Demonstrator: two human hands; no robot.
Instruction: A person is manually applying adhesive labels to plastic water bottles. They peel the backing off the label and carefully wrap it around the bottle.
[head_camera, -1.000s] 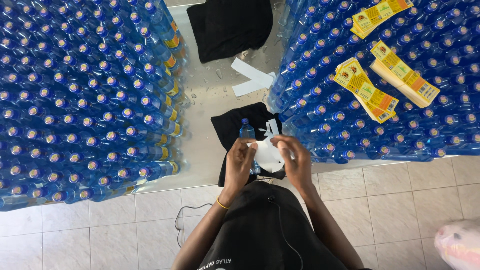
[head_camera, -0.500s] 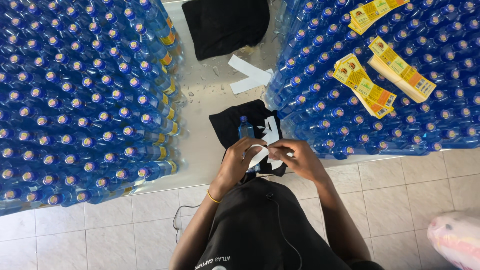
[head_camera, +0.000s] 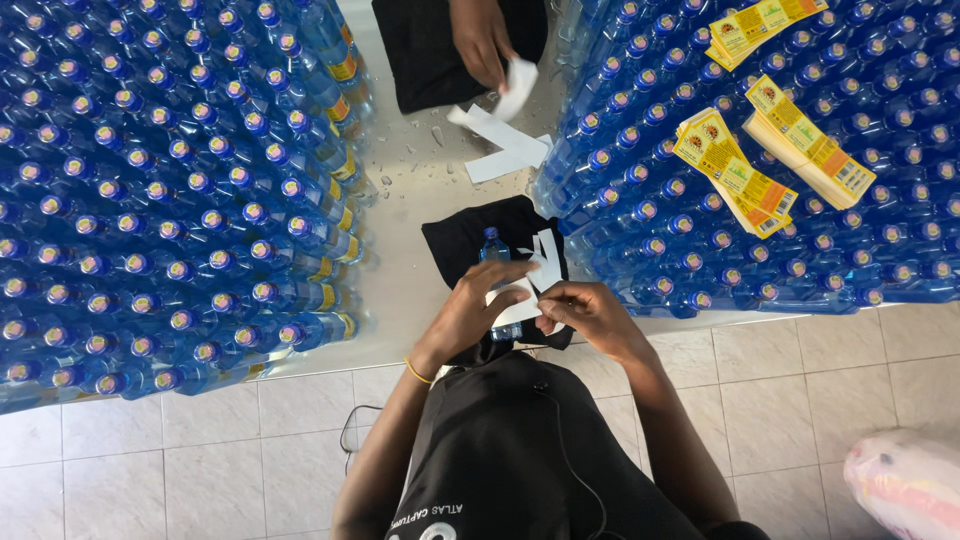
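Note:
A small blue-capped plastic bottle (head_camera: 494, 243) lies on a black cloth (head_camera: 462, 238) at the table's near edge. My left hand (head_camera: 478, 305) rests over the bottle's body and presses a white label strip (head_camera: 517, 306) onto it. My right hand (head_camera: 588, 313) pinches the strip's right end beside the bottle. More white strips (head_camera: 549, 253) lie on the cloth just beyond my hands. Most of the bottle is hidden under my fingers.
Dense blocks of blue-capped bottles stand left (head_camera: 170, 190) and right (head_camera: 720, 230) of a narrow metal table lane (head_camera: 400, 220). Yellow label stacks (head_camera: 770, 150) lie on the right block. Across the table another person's hand (head_camera: 482, 38) holds a white strip over a second black cloth (head_camera: 420, 60). White backing strips (head_camera: 500, 140) litter the lane.
The view has shifted so the far end of the table shows more, and another person's hand with a white strip has come into view there. My hands stay on the bottle and label.

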